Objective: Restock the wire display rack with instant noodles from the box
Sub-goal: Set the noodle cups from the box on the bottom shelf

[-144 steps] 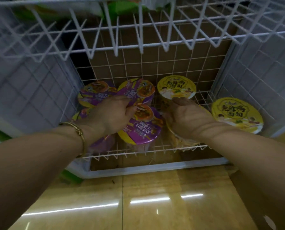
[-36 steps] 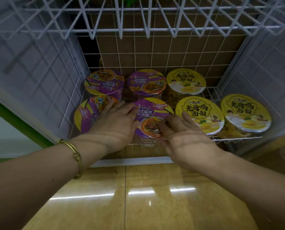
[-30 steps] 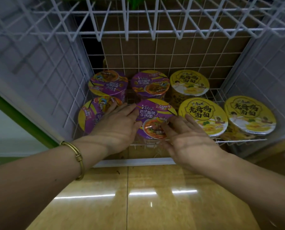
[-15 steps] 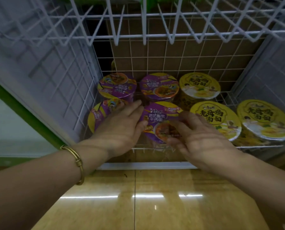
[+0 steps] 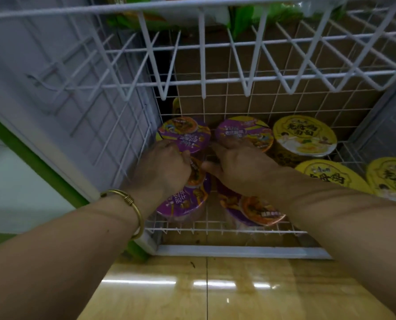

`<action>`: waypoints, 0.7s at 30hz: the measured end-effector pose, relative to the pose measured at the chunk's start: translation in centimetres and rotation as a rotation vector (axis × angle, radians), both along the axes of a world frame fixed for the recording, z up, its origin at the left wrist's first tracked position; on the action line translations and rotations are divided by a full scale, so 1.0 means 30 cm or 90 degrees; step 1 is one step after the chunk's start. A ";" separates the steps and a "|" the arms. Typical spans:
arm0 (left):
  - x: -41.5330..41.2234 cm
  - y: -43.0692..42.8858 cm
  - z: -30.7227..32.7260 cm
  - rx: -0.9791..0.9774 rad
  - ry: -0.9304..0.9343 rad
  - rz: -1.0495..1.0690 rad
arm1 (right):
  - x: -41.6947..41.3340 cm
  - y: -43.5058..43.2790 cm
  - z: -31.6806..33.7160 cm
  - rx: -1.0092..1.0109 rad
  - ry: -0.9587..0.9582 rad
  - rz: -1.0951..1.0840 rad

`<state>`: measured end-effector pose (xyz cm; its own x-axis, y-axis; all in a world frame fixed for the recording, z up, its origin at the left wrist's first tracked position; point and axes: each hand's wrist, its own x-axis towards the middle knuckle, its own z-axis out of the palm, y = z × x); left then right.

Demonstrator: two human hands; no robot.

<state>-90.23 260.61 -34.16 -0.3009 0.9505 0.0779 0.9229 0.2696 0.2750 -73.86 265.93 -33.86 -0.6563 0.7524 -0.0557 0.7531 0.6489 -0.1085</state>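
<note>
Left hand (image 5: 163,168) curled on purple noodle cup (image 5: 185,135) just past knuckles. Right hand (image 5: 239,168) spread flat over next cup (image 5: 245,132), gripping nothing. Hard shove could tip front cups off wire rack (image 5: 215,230).

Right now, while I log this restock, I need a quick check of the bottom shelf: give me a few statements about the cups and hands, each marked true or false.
1. Purple-lidded cups sit left of the yellow-lidded cups. True.
2. The left hand wears a watch. False: its wrist carries a gold bangle.
3. Both hands are among the purple cups. True: the right hand is there too.
4. The shelf above is solid wood. False: it is a white wire shelf.
5. The floor is carpeted. False: it is glossy tile.
</note>
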 end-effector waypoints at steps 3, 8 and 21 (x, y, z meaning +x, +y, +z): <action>-0.009 0.001 0.010 0.032 -0.021 -0.050 | -0.036 0.057 -0.018 -0.014 -0.020 -0.012; -0.020 0.029 0.003 -0.040 -0.007 -0.052 | -0.061 0.071 -0.048 -0.025 -0.058 0.016; -0.021 0.068 -0.034 -0.119 0.169 0.022 | -0.058 -0.001 -0.071 0.014 0.030 0.062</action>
